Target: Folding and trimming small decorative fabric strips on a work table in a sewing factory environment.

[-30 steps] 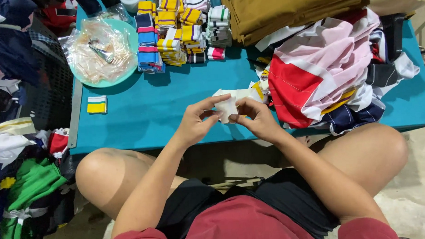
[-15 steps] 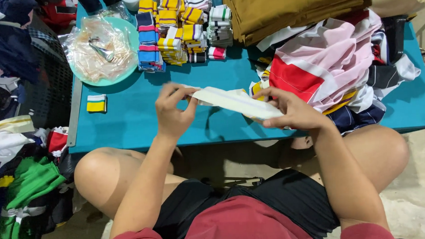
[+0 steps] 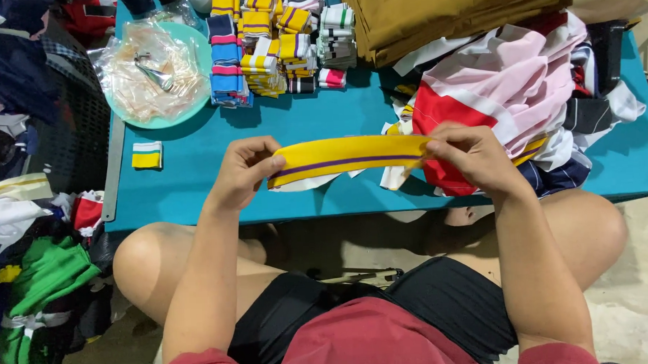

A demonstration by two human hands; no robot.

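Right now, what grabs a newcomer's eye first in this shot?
The yellow ribbed band with a purple stripe, stretched level between the left hand and the right hand above the teal table. Next, the stacks of folded striped bands at the table's far edge, and the heap of pink, red and white fabric on its right side.

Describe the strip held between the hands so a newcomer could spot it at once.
Over the near edge of the teal table, the left hand and right hand stretch a knit band flat. Unlike the folded stacks behind, it is unfolded: yellow with one purple stripe.
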